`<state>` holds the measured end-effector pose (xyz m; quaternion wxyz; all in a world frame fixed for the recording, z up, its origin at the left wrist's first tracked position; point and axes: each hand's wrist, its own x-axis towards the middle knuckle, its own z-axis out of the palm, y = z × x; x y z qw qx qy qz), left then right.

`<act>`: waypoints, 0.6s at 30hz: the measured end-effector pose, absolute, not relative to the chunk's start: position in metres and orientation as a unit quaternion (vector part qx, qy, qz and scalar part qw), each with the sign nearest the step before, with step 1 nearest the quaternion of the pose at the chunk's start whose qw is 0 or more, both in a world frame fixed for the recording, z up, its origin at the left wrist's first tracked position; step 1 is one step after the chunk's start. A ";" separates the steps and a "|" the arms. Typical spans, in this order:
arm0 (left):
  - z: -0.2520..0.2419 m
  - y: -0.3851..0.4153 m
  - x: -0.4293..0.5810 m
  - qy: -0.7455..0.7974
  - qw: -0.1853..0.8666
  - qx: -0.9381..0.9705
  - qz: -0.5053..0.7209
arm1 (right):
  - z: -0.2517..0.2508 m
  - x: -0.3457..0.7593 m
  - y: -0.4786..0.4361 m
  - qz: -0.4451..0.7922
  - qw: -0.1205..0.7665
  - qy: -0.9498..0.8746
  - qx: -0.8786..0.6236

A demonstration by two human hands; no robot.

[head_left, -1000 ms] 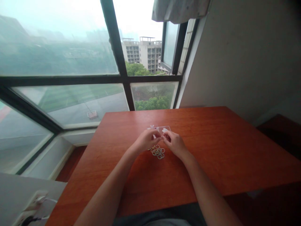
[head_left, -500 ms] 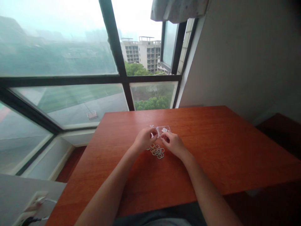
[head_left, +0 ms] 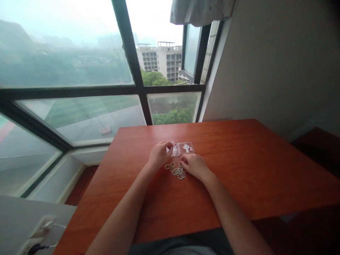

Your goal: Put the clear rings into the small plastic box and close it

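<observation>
A clear plastic case [head_left: 190, 151] lies spread on the table, with small white pieces [head_left: 186, 147] visible in its right half. My left hand [head_left: 158, 154] is at its left end, fingers curled and thumb opposite, closed on the edge; the fingers partly cover that half. Nearer to me is a loose pile of thin pale rings [head_left: 177, 171]. At the pile's upper right, my right hand [head_left: 196, 164] pinches with thumb and fingers on one ring [head_left: 180, 163], which is partly hidden by the fingertips.
The reddish-brown wooden table [head_left: 252, 163] reaches to the window [head_left: 170, 106] at the back and the pale wall [head_left: 262, 71] at the right. A power socket with plugged cables [head_left: 44, 226] is on the low wall at the lower left.
My hands have moved apart. The left has shifted slightly left, while the right has come down toward me from the case to the rings. More of the case now shows.
</observation>
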<state>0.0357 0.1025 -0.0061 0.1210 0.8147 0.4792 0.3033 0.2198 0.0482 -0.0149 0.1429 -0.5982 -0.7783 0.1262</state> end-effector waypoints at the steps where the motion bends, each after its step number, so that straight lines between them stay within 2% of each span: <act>1: -0.006 0.103 0.035 0.476 0.124 0.815 0.307 | -0.016 0.220 0.049 0.123 0.143 -0.777 -0.601; 12: -0.001 0.102 0.035 0.427 0.203 0.814 0.338 | -0.026 0.224 0.054 0.154 0.215 -0.755 -0.601; 18: 0.005 0.093 0.044 0.382 0.276 0.831 0.296 | -0.025 0.226 0.057 0.158 0.287 -0.731 -0.599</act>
